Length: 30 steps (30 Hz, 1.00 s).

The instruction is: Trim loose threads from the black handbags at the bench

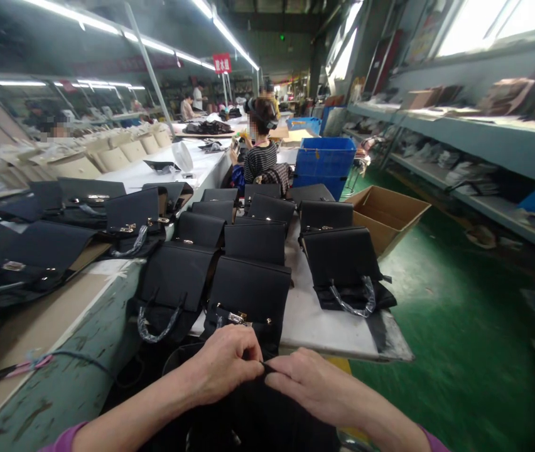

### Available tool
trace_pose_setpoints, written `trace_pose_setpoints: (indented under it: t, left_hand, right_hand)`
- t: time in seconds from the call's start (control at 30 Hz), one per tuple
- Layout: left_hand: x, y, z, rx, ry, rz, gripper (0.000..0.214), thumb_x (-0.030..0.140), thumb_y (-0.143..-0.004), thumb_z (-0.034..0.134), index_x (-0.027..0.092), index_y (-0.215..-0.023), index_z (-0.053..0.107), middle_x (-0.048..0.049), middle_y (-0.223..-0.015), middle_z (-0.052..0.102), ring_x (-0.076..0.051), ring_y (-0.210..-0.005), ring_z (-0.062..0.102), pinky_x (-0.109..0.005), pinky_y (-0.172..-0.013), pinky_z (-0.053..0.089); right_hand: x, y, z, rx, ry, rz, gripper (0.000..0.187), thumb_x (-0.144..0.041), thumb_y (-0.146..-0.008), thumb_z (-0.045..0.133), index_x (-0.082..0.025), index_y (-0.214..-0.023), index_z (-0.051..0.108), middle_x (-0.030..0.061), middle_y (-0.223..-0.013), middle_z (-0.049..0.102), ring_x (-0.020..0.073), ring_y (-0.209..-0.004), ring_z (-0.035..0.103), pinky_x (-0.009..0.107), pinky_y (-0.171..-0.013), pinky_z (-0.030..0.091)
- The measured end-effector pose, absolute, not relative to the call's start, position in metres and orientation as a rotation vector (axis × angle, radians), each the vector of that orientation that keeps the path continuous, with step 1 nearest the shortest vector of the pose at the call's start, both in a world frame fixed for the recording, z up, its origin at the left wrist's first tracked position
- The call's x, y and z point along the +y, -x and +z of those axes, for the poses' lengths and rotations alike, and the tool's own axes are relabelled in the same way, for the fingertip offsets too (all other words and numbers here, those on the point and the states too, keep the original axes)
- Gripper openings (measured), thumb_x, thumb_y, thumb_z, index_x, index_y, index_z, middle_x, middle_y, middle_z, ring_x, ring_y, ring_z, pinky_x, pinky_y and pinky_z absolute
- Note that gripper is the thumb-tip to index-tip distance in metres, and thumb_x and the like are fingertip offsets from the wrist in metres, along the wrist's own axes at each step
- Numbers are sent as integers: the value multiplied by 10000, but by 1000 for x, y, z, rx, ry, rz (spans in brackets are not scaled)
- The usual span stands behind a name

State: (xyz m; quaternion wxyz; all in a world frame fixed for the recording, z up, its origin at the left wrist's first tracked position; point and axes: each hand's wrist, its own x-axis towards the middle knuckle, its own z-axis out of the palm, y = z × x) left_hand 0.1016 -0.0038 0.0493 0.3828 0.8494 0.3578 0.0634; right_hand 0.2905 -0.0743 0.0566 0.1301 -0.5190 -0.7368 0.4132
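- Pinching one thin black strip (268,366) between them, left hand (223,367) and right hand (317,384) meet fingertip to fingertip at near centre, apparently to hold it taut.
- The strip belongs to a dark bag (253,417) held low, before the table edge.
- Black handbags (253,292) lie in rows on the white table (314,320), just beyond the knuckles.
- There is open green floor (460,351) to the right and a cardboard box (385,213) farther off.

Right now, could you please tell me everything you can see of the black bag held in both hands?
The black bag lies low before the person, below the edge of the white table. It looks like smooth, matte, leather-like material. The left hand and right hand pinch its upper edge, fingertips meeting at the middle. Most of it is in shadow, so fittings cannot be told.
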Motion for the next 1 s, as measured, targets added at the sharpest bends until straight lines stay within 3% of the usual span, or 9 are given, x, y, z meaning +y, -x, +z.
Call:
trace_pose_setpoints:
  t: [0.1, 0.23, 0.33, 0.6, 1.0]
  left_hand:
    - [2, -97, 50, 916, -2160, 168, 91, 105, -741, 641, 176, -692, 670, 20, -769, 689, -137, -727, 605, -239, -687, 406]
    - [13, -79, 57, 825, -2146, 151, 118, 196, -725, 784, 181, -686, 674, 5, -979, 720, -166, -913, 629, -255, -830, 428]
    - [21, -64, 61, 811, -2118, 173, 131, 183, -733, 793, 179, -682, 672, 4, -1062, 711, -164, -986, 630, -254, -881, 429]
    - [22, -50, 49, 822, -2125, 358, 115, 120, -813, 652, 168, -712, 624, -8, -919, 679, -129, -846, 632, -224, -795, 462]
    - [16, -50, 57, 906, -2366, 147, 94, 164, -874, 560, 192, -784, 565, 9, -848, 640, -135, -770, 598, -218, -719, 425]
  right_hand:
    - [-61, -279, 54, -2263, 1480, 1111, 338, -184, -943, 480, -168, -623, 585, -67, -504, 400, 70, -450, 380, 218, -452, 228]
    - [-63, -279, 45, -2200, 1502, 1063, 347, -185, -956, 461, -168, -614, 515, -67, -532, 417, 70, -491, 395, 223, -484, 234]
    - [-67, -282, 43, -2122, 1559, 1124, 351, -199, -955, 441, -173, -606, 451, -59, -562, 394, 81, -523, 371, 220, -487, 235]
    - [-66, -276, 46, -2069, 1613, 1269, 342, -268, -955, 406, -190, -622, 395, -44, -600, 384, 104, -563, 381, 226, -504, 253]
    - [-67, -275, 50, -2099, 1608, 1287, 344, -279, -971, 384, -196, -638, 354, -46, -608, 356, 107, -567, 368, 236, -515, 243]
